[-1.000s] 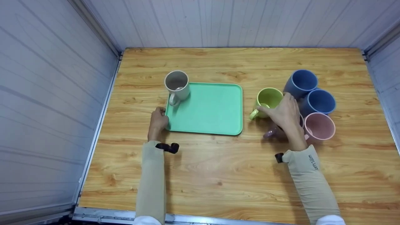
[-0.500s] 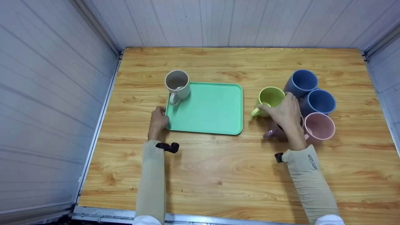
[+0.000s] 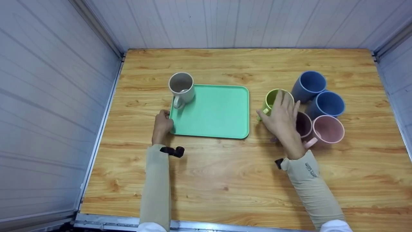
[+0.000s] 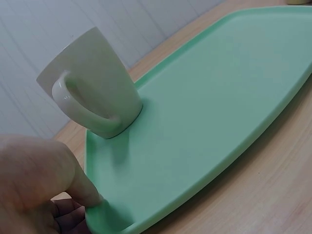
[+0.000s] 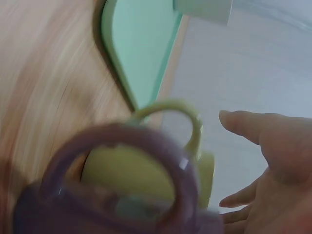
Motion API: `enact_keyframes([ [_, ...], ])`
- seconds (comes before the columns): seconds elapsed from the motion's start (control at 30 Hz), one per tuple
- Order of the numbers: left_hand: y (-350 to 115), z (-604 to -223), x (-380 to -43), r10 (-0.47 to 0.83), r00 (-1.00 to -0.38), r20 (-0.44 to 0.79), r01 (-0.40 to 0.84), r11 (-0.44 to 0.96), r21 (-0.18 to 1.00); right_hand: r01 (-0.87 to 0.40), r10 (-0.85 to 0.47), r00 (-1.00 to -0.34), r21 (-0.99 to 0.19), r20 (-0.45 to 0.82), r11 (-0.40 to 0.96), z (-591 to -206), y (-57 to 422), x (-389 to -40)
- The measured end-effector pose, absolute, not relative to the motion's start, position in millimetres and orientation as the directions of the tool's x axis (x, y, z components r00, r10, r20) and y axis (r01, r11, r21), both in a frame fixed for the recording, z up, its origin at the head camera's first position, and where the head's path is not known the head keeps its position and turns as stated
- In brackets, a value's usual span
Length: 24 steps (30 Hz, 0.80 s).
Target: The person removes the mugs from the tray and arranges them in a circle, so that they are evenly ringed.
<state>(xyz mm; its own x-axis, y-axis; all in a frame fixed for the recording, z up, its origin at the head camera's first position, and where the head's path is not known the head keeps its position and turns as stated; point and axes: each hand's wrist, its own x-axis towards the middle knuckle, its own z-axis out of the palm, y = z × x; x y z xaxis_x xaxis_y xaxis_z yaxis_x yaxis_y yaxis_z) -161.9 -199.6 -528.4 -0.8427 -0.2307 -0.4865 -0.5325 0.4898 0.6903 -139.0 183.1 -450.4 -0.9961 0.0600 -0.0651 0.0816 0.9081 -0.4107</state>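
Note:
My left hand [image 3: 163,124] pinches the near left corner of the light green tray [image 3: 222,112], its thumb on the rim and fingers curled at the outside in the left wrist view. A grey-white mug [image 4: 100,83] stands upright on the tray's far left corner, handle facing me. Over the yellow-green mug [image 3: 269,96] hovers my right hand [image 3: 282,117], fingers spread and holding nothing. In the right wrist view, the hand is apart from that mug. A purple mug [image 5: 122,209] stands just nearer, partly hidden by the right hand in the head view.
Two blue mugs [image 3: 311,84] stand behind and right of the purple one. A pink mug [image 3: 329,129] is beside it at the right. Everything sits on a wood-grain table [image 3: 209,180] with pale panel walls [image 3: 225,24] at the back and sides.
My right hand has let go of the yellow-green mug's rim, lifted and shifted left, its fingers spreading. The left hand and the tray have stayed in place.

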Motion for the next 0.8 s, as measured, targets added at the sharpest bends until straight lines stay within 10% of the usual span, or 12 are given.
enact_keyframes([
  [0.8, -196.7, -525.7, -168.5, -0.271, -0.805, -0.527, -0.589, 0.464, 0.661, -0.198, -0.205, -0.978, -0.480, 0.038, 0.855, -453.4, 98.9, -168.2],
])
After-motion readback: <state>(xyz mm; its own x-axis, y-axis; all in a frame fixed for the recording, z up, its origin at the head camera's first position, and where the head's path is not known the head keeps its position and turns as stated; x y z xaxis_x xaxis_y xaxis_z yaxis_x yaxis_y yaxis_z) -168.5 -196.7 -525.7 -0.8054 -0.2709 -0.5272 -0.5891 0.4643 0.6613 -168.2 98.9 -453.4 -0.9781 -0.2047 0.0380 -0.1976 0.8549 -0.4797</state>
